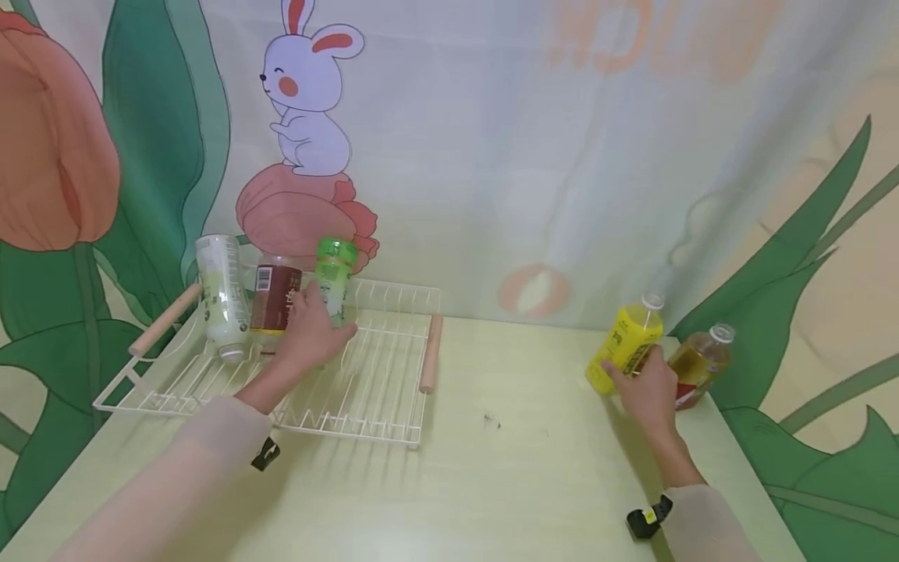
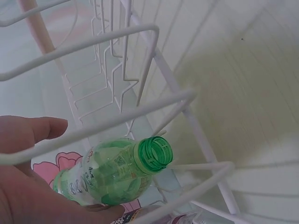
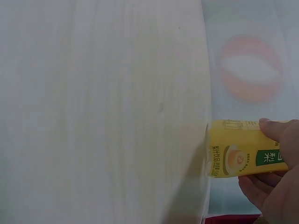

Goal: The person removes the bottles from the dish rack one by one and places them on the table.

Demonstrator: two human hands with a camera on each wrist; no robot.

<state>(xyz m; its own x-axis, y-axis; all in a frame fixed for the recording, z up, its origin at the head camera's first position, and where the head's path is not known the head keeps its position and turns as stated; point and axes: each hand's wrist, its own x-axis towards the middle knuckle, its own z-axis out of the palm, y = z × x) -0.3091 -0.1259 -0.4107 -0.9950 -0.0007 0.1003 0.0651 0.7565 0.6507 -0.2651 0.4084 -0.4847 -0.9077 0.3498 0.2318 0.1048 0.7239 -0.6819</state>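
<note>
My left hand [image 1: 312, 332] is at a green-tinted plastic bottle [image 1: 335, 281] that leans in a white wire rack [image 1: 365, 433]. In the left wrist view the bottle's uncapped green neck [image 2: 156, 155] points down between the wires. The left thumb [image 2: 49, 127] stands apart from the bottle; the other fingers lie beside it, partly hidden. My right hand [image 1: 649, 394] holds a yellow drink bottle [image 1: 625, 343] round its body, tilted, with thumb and fingers on opposite sides. Close beside that hand is a bottle of amber liquid [image 1: 698, 363] with a red label.
A white-green bottle [image 1: 223, 297] and a clear bottle with a dark red label [image 1: 274, 297] also lean neck-down in the rack. Wooden handles [image 1: 431, 355] flank it. Behind the pale table [image 1: 506, 484] hangs a printed curtain [image 1: 456, 156].
</note>
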